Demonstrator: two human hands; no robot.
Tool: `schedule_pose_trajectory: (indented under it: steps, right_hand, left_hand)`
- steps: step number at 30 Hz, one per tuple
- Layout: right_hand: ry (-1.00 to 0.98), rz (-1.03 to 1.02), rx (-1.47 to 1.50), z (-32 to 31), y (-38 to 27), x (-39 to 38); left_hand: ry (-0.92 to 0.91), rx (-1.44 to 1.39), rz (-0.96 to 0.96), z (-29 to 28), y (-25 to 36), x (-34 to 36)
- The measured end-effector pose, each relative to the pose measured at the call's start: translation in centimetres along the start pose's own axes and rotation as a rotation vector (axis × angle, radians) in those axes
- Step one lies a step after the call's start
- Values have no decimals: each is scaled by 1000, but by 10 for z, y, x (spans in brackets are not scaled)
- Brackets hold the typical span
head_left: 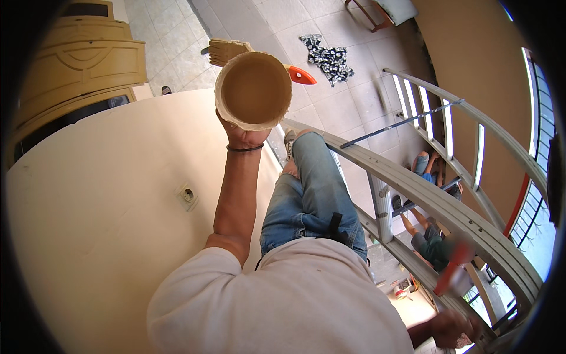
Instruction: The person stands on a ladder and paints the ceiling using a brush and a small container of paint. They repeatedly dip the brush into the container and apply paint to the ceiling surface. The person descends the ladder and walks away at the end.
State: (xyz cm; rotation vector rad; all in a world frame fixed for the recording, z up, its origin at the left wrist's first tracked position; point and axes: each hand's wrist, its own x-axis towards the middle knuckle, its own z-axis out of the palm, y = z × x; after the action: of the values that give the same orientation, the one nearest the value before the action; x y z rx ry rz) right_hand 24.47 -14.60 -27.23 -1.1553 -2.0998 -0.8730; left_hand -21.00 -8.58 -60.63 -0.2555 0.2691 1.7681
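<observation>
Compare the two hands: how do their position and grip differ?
The left hand is raised, holding a tan paint cup with a brush across it; the right hand is low beside the ladder, apparently gripping an orange handle. Left is sharp; right is blurred.

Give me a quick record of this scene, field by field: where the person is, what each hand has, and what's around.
Position: on an aluminium ladder, jeans-clad leg on the rungs, beside a cream wall
Left hand: raised, holding a round tub of tan paint; a wide brush with an orange handle rests across the tub
Right hand: low at the ladder rail, near a blurred red thing; grip unclear
On wall: a socket
Below: tiled floor, a patterned cloth, a seated person
</observation>
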Motion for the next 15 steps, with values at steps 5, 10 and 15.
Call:
schedule_pose_trajectory:
  steps: [5, 10, 15]
  right_hand:
    - [-563, 323, -259, 39, -34, -79]
    - [-799, 586, -372, 44, -11, -67]
    - [-906, 932, 30, 37, 25, -71]
  left_hand:
    - [-12, 22, -4, -4, -5, -1]
    - [-54, 43, -1, -3, -9, -6]
    - [30, 40, 49, -42, -8, -6]
